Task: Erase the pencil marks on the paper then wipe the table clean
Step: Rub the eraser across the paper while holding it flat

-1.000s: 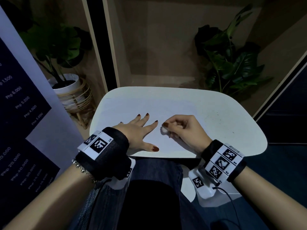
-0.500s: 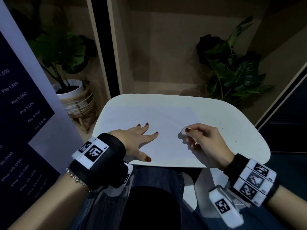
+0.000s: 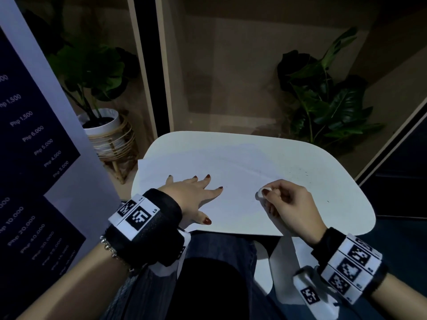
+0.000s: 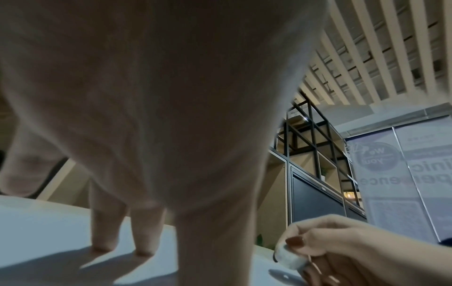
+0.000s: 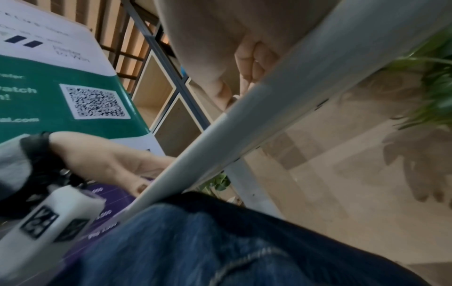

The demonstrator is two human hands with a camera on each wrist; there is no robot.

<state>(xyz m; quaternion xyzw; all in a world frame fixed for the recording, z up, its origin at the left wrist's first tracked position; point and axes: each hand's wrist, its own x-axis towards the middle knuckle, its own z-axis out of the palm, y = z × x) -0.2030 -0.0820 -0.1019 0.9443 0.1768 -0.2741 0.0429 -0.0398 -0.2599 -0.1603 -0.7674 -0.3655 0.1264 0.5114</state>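
A white sheet of paper (image 3: 231, 179) lies on the small white table (image 3: 323, 181). My left hand (image 3: 194, 195) lies flat on the paper's left part with fingers spread, pressing it down. To the right, my right hand (image 3: 286, 204) pinches a small white eraser (image 3: 261, 194) between thumb and fingers, just above or on the paper near its right side. The left wrist view shows the eraser (image 4: 288, 257) in that hand (image 4: 354, 249), close over the surface. Dark crumbs (image 3: 300, 173) dot the table right of the paper.
Potted plants stand on the floor behind the table, one in a white pot (image 3: 101, 123) at the left and one (image 3: 323, 95) at the right. A price banner (image 3: 34, 158) runs along the left. My jeans-clad lap (image 3: 208, 273) sits under the table's near edge.
My right hand with the eraser has slid rightward across the paper, away from the left hand. The left hand has kept its place on the sheet.
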